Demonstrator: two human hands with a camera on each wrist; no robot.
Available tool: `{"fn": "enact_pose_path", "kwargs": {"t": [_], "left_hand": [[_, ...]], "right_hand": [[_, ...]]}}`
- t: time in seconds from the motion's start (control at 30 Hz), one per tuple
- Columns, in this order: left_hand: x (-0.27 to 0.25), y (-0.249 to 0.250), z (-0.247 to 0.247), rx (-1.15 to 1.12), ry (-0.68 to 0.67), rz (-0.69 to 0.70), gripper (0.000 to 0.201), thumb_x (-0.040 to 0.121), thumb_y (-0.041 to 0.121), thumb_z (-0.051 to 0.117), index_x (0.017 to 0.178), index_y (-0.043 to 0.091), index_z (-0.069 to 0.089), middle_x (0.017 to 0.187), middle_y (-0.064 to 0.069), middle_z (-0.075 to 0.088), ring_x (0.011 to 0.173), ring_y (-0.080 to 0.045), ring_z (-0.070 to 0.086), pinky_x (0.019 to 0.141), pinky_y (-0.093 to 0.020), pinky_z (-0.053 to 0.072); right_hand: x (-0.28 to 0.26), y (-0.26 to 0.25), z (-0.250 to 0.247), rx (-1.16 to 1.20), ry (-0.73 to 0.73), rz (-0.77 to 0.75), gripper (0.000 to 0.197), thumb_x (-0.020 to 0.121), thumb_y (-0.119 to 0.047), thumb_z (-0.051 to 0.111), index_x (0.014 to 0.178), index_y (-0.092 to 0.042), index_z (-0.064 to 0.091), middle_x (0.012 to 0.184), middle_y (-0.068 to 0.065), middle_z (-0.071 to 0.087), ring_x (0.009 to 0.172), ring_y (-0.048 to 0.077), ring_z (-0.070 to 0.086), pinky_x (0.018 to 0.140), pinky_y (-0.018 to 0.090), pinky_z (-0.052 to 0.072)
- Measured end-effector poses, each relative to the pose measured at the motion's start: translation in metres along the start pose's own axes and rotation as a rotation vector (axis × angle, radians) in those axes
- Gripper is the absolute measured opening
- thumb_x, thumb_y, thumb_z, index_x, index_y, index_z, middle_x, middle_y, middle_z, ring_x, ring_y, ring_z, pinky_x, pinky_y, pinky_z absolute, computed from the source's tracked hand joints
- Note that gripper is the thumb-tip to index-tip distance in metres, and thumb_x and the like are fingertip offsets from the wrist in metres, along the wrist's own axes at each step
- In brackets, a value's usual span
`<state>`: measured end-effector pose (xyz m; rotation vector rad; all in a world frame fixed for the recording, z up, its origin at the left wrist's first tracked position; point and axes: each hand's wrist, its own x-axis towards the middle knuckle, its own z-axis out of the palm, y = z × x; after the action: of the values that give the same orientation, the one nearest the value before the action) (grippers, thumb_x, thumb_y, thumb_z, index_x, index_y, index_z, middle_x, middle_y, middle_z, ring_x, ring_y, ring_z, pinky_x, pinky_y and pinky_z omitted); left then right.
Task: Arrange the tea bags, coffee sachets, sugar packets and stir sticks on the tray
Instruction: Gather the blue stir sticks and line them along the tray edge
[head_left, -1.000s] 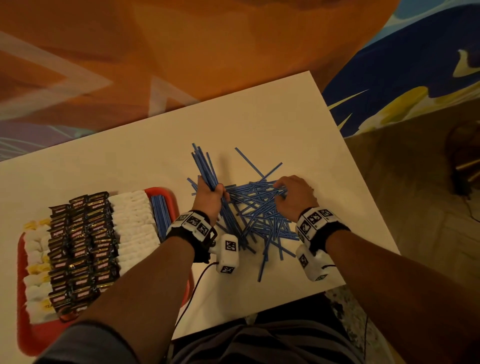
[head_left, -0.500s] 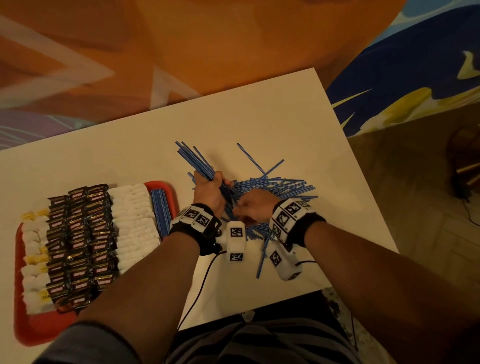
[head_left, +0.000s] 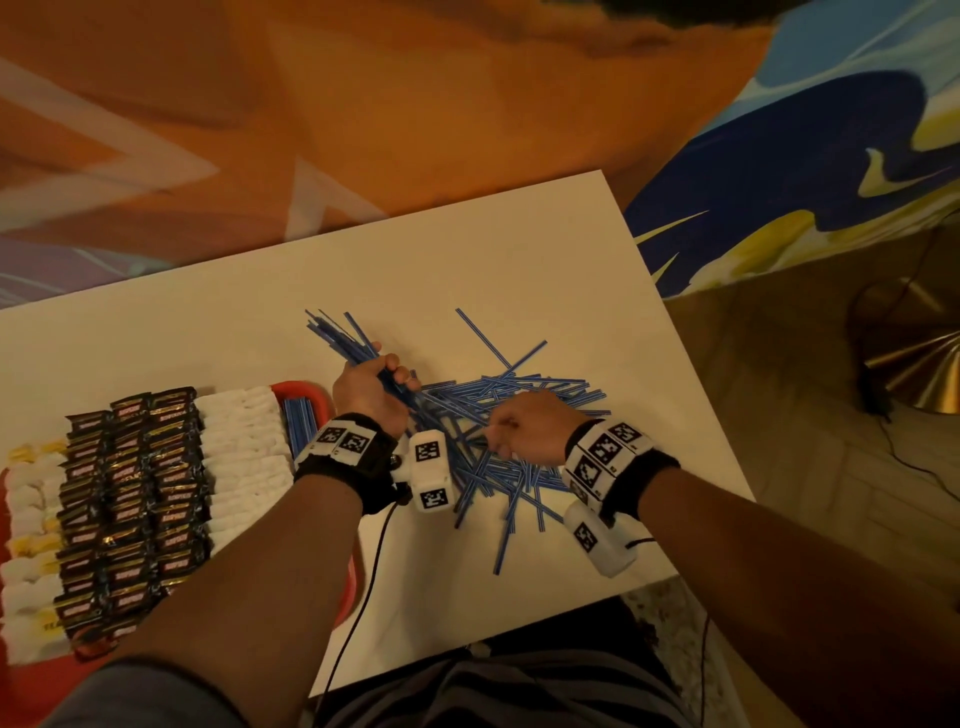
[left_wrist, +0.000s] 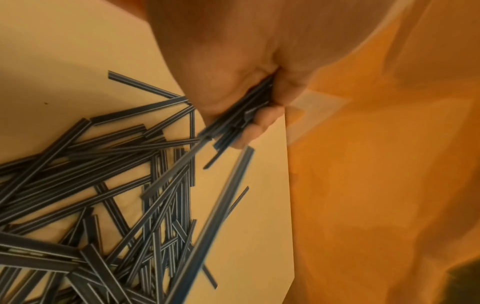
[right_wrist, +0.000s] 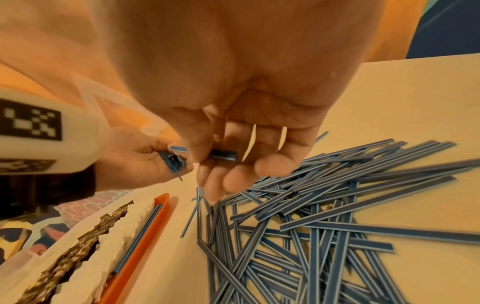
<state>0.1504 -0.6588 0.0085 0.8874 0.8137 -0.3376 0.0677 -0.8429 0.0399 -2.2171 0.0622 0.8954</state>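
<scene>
Stir sticks (head_left: 519, 447) mostly lie loose on the bench (head_left: 467, 270). My left hand (head_left: 371, 389) grips a gathered bundle; my right hand (head_left: 524, 428) pinches one stick. Tray (head_left: 311, 391) already holds packets, sachets and a few sticks.

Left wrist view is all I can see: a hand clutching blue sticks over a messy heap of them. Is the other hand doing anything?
Observer: Yes. The right hand pinches a single stir stick between thumb and fingers, close to the left hand and its bundle.
Visitor: Where does it all end up?
Observer: A red tray sits left of the loose pile. A row of sticks already lies along its right edge.
Visitor: Anything else on there?
Observer: Rows of white packets next to those sticks, then rows of dark sachets further left.
</scene>
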Motion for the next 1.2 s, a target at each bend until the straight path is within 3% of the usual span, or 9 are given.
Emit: {"fn": "enact_pose_path", "kwargs": {"t": [0.1,0.2,0.33,0.43,0.53,0.8,0.93,1.07,1.2], "left_hand": [[0.001,-0.001,0.001,0.044,0.038,-0.022,0.025,0.095,0.003,0.027,0.088,0.018,0.046,0.056,0.003,0.038,0.044,-0.013,0.030,0.045,-0.022,0.026],[0.000,-0.005,-0.001,0.151,0.041,-0.039,0.022,0.092,0.005,0.029,0.087,0.016,0.047,0.052,0.005,0.034,0.041,-0.012,0.023,0.041,-0.019,0.020],[-0.012,-0.012,0.003,0.298,-0.036,-0.030,0.016,0.097,0.012,0.038,0.084,0.015,0.047,0.047,0.006,0.031,0.036,-0.009,0.020,0.037,-0.018,0.016],[-0.020,-0.016,0.007,0.411,-0.122,-0.021,0.026,0.100,0.034,0.052,0.083,0.015,0.051,0.051,0.005,0.027,0.038,-0.010,0.019,0.038,-0.020,0.015],[-0.025,-0.017,0.009,0.511,-0.180,-0.013,0.045,0.090,0.058,0.060,0.080,0.015,0.055,0.054,0.003,0.029,0.041,-0.012,0.022,0.040,-0.022,0.019],[-0.031,-0.007,0.005,0.676,-0.151,0.057,0.039,0.099,0.044,0.056,0.075,0.013,0.051,0.055,-0.001,0.042,0.037,-0.012,0.035,0.037,-0.020,0.028],[-0.035,-0.002,0.002,0.753,-0.162,0.072,0.044,0.102,0.044,0.048,0.069,0.015,0.043,0.053,-0.001,0.036,0.041,-0.015,0.030,0.040,-0.023,0.025],[-0.046,0.007,0.002,0.697,-0.271,0.037,0.043,0.104,0.040,0.045,0.068,0.019,0.035,0.051,0.004,0.026,0.042,-0.013,0.024,0.040,-0.021,0.020],[-0.062,0.019,0.004,0.653,-0.349,-0.021,0.045,0.102,0.042,0.049,0.066,0.021,0.035,0.055,0.003,0.021,0.042,-0.012,0.018,0.037,-0.020,0.018]], "right_hand": [[-0.003,0.001,-0.004,-0.030,0.064,-0.007,0.028,0.100,-0.023,0.050,0.089,-0.012,0.073,0.077,-0.006,0.061,0.069,0.007,0.052,0.061,0.019,0.036],[0.001,-0.004,-0.007,0.038,0.173,0.000,0.033,0.100,-0.020,0.051,0.075,-0.007,0.068,0.064,-0.005,0.054,0.061,0.006,0.049,0.069,0.023,0.037],[0.007,-0.020,-0.008,0.123,0.393,-0.029,0.023,0.097,-0.019,0.058,0.084,-0.002,0.067,0.076,0.004,0.064,0.073,0.014,0.058,0.073,0.026,0.043],[0.013,-0.033,-0.006,0.189,0.410,-0.020,0.012,0.092,-0.016,0.064,0.100,-0.007,0.068,0.070,-0.004,0.061,0.071,0.013,0.058,0.076,0.024,0.047],[0.019,-0.042,-0.001,0.250,0.420,-0.018,0.011,0.087,-0.016,0.070,0.096,-0.016,0.063,0.070,-0.008,0.059,0.067,0.010,0.059,0.070,0.024,0.051],[0.023,-0.057,0.011,0.271,0.350,-0.074,0.010,0.082,-0.018,0.075,0.085,-0.020,0.066,0.083,0.001,0.070,0.076,0.013,0.067,0.074,0.025,0.056],[0.021,-0.062,0.005,0.207,0.318,-0.111,0.003,0.085,-0.024,0.073,0.084,-0.021,0.071,0.081,-0.005,0.071,0.077,0.006,0.066,0.073,0.018,0.052],[0.019,-0.070,-0.021,0.175,0.463,-0.140,0.009,0.088,-0.026,0.069,0.084,-0.019,0.071,0.077,-0.010,0.067,0.072,0.001,0.060,0.071,0.012,0.045],[0.020,-0.091,-0.053,0.256,0.678,-0.179,0.015,0.092,-0.029,0.064,0.099,-0.016,0.066,0.094,-0.005,0.067,0.081,0.004,0.060,0.070,0.006,0.043]]}}
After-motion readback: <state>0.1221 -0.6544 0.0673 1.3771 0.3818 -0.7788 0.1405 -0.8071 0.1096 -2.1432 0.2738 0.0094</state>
